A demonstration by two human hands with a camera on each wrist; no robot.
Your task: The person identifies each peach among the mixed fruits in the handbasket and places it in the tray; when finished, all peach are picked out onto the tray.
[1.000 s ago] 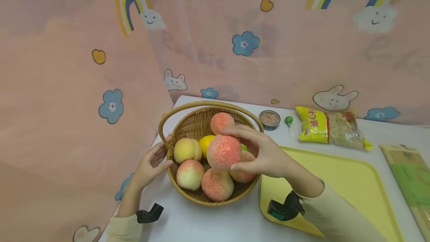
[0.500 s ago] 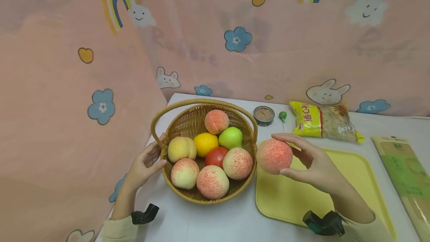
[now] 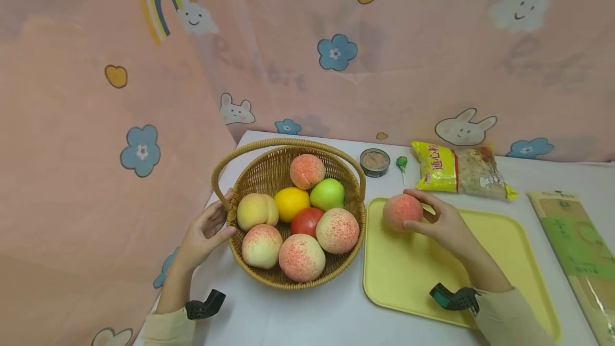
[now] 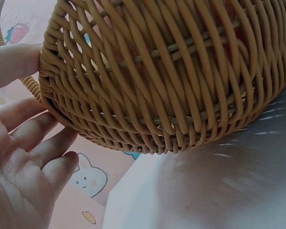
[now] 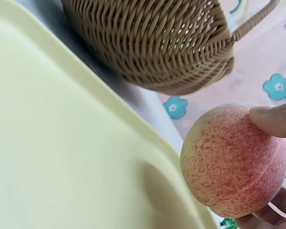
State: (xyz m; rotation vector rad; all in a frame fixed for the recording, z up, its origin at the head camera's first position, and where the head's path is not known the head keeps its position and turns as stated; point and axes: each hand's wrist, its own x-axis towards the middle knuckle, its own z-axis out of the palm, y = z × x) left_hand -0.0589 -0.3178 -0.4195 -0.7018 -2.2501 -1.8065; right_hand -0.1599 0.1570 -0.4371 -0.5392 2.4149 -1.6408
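My right hand (image 3: 443,225) holds a pinkish-red peach (image 3: 402,212) between thumb and fingers, over the back left part of the yellow tray (image 3: 423,276). In the right wrist view the peach (image 5: 233,162) casts a shadow on the tray. My left hand (image 3: 202,234) holds the left side of a wicker basket (image 3: 299,285) near the foot of its handle. In the left wrist view thumb and fingers (image 4: 33,133) meet the woven edge. The basket contains several peaches (image 3: 301,258), a yellow lemon (image 3: 291,204), a green fruit (image 3: 328,194) and a red fruit (image 3: 306,221).
Behind the tray lie a round tin (image 3: 375,162), a green lollipop (image 3: 402,163) and a yellow bag of pasta (image 3: 461,170). A flat green-and-tan packet (image 3: 574,250) lies right of the tray. A pink printed curtain (image 3: 288,41) hangs behind and to the left.
My right hand has carried the peach rightward out of the basket, then over the tray and lower. The left hand has kept its place at the basket while the head view shifted slightly.
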